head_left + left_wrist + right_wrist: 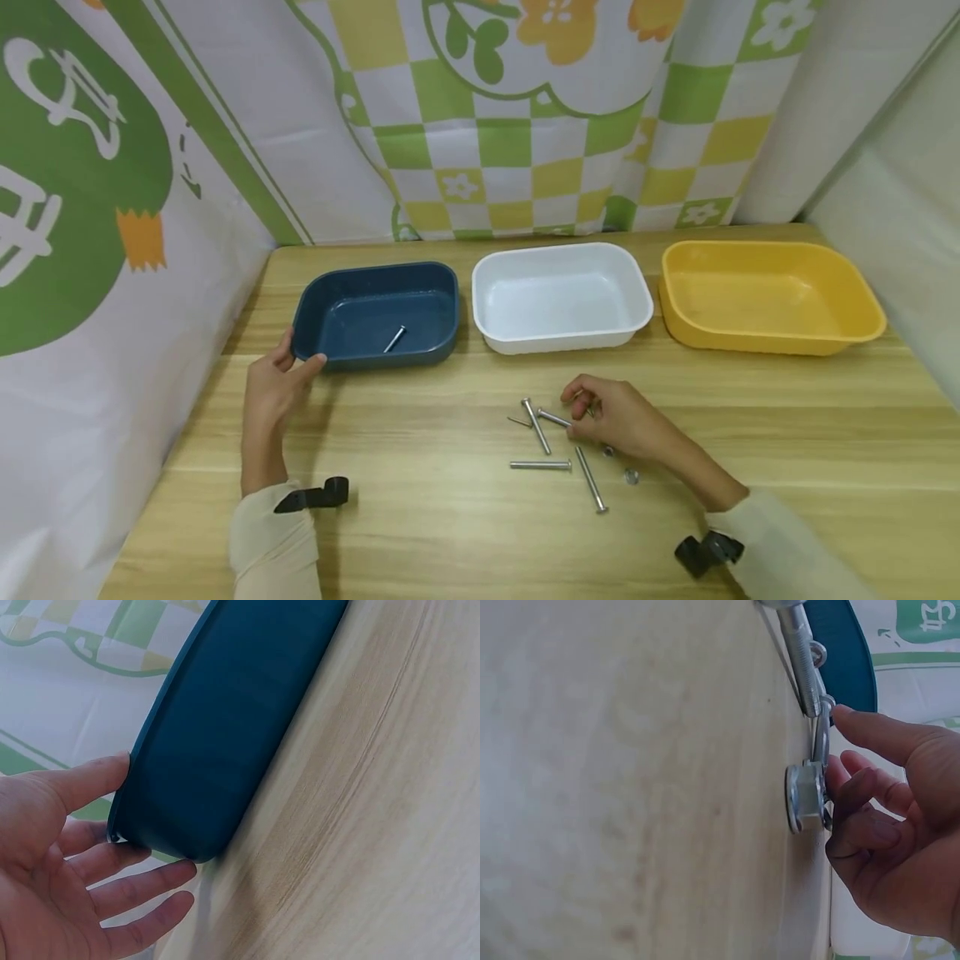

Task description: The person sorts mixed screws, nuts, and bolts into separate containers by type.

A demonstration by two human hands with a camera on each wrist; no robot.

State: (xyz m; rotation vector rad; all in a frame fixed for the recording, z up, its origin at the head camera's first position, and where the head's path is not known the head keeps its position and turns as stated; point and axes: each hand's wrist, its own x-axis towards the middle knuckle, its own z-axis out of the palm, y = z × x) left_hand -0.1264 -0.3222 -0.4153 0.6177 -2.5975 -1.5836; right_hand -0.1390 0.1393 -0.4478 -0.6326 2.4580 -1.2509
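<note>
My left hand (273, 387) grips the dark blue tray (393, 362), left of the white tray (564, 343). Before the white tray, my right hand (621, 418) curls beside a metal bolt (553, 417), grasping what I cannot tell; a careless sweep could send neighbouring bolts (540, 465) rolling.

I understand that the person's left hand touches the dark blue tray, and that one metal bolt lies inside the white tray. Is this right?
Not entirely. The metal bolt lies inside the dark blue tray, not the white tray, as the head view shows. The left hand does touch the dark blue tray.
</note>
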